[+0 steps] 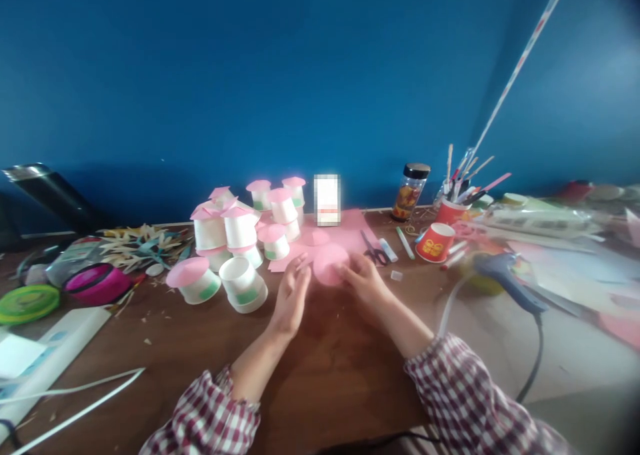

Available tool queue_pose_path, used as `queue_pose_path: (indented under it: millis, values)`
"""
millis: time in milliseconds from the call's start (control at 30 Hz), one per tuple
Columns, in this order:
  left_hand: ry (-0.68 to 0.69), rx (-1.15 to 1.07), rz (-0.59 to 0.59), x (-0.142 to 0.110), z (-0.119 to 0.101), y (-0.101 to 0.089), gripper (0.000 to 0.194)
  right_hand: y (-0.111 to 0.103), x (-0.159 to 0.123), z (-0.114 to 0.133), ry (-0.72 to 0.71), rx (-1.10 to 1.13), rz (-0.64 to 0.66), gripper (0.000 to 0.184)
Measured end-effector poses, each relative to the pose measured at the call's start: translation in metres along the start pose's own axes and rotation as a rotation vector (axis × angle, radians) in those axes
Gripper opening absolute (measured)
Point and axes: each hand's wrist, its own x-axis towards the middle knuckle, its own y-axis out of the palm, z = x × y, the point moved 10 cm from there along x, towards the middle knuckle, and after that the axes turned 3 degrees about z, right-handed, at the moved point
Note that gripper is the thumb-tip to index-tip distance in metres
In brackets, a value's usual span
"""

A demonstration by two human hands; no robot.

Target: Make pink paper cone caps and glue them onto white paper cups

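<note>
My right hand (366,278) pinches the right edge of a round pink paper disc (329,266), holding it up over the table. Just left of the disc is my left hand (293,298), its fingers stretched out and the palm turned inward; no object shows in it. Behind the disc lie pink paper sheets (353,225) with another pink paper piece (316,238) on top. To the left stand several white paper cups with pink paper tops, among them a cup (197,285) with a green band. Nearest my left hand are nested white cups (243,288) without a pink top.
Scissors (374,252), a glue stick (387,249) and a green marker (405,243) lie right of the paper. Beyond are a red cup (435,243), a jar (411,192) and a blue glue gun (510,282) with its cord. A power strip (55,355) sits front left.
</note>
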Motion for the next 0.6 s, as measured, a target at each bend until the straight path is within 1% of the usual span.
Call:
queue_pose_path:
  millis: [100, 167, 233, 267, 300, 333, 400, 433, 467, 500, 600]
  values:
    - [-0.049, 0.0, 0.135, -0.004, -0.004, 0.018, 0.052, 0.012, -0.005, 0.007, -0.057, -0.123, 0.087, 0.03]
    - [-0.049, 0.006, 0.177, -0.007, -0.01, 0.024, 0.042, 0.019, -0.007, 0.008, -0.065, -0.16, 0.167, 0.03]
    - [0.001, 0.038, 0.199, -0.008, -0.019, 0.028, 0.029, 0.021, -0.007, 0.007, -0.039, -0.12, 0.24, 0.031]
    - [0.036, 0.059, 0.21, -0.009, -0.025, 0.029, 0.024, 0.018, -0.007, 0.007, -0.026, -0.082, 0.25, 0.032]
    - [0.067, 0.075, 0.219, -0.01, -0.03, 0.03, 0.02, 0.012, -0.005, 0.008, -0.028, -0.048, 0.226, 0.034]
    - [0.084, 0.088, 0.226, -0.011, -0.033, 0.03, 0.018, 0.003, -0.002, 0.011, -0.049, -0.035, 0.172, 0.035]
    - [0.071, 0.111, 0.252, -0.012, -0.035, 0.032, 0.018, -0.013, 0.001, 0.019, -0.133, -0.093, 0.042, 0.032]
    - [0.054, 0.12, 0.277, -0.013, -0.034, 0.034, 0.018, -0.018, 0.002, 0.024, -0.181, -0.158, -0.005, 0.028]
    - [0.042, 0.125, 0.305, -0.014, -0.033, 0.036, 0.018, -0.018, 0.001, 0.027, -0.22, -0.233, -0.027, 0.024]
    - [0.033, 0.123, 0.339, -0.016, -0.032, 0.04, 0.017, -0.015, 0.001, 0.029, -0.242, -0.303, -0.021, 0.023]
    - [0.011, 0.069, 0.449, -0.022, -0.031, 0.051, 0.016, -0.002, -0.002, 0.027, -0.241, -0.405, 0.047, 0.018]
